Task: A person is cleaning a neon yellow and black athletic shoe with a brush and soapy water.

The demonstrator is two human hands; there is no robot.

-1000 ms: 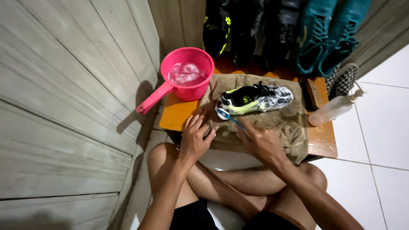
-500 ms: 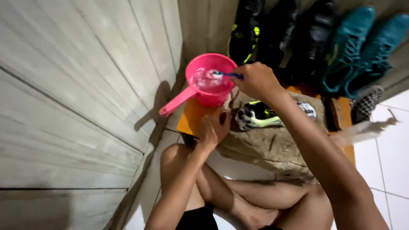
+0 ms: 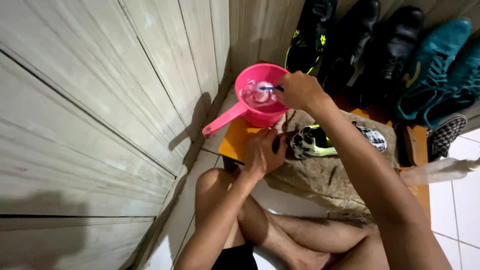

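Observation:
My right hand (image 3: 299, 91) holds a small blue-handled brush (image 3: 270, 88) with its head dipped into the soapy water of a pink dipper (image 3: 250, 107). My left hand (image 3: 262, 152) rests on the toe end of a white, black and yellow-green shoe (image 3: 320, 142). The shoe lies on a brown cloth (image 3: 320, 175) spread over a low orange wooden stool (image 3: 234, 142). The pink dipper stands on the stool's far left corner, its handle pointing left and towards me.
A wooden plank wall (image 3: 90, 100) fills the left side. Black shoes (image 3: 360, 45) and teal shoes (image 3: 435, 70) line the back. A white plastic bottle (image 3: 440, 171) lies at the right on the stool. White floor tiles (image 3: 465, 220) show at the right. My bare legs (image 3: 280, 235) are folded below.
My right hand has gone from the shoe up to the pink dipper and put the brush into the water. My left hand has stayed at the shoe's toe. The camera moved closer.

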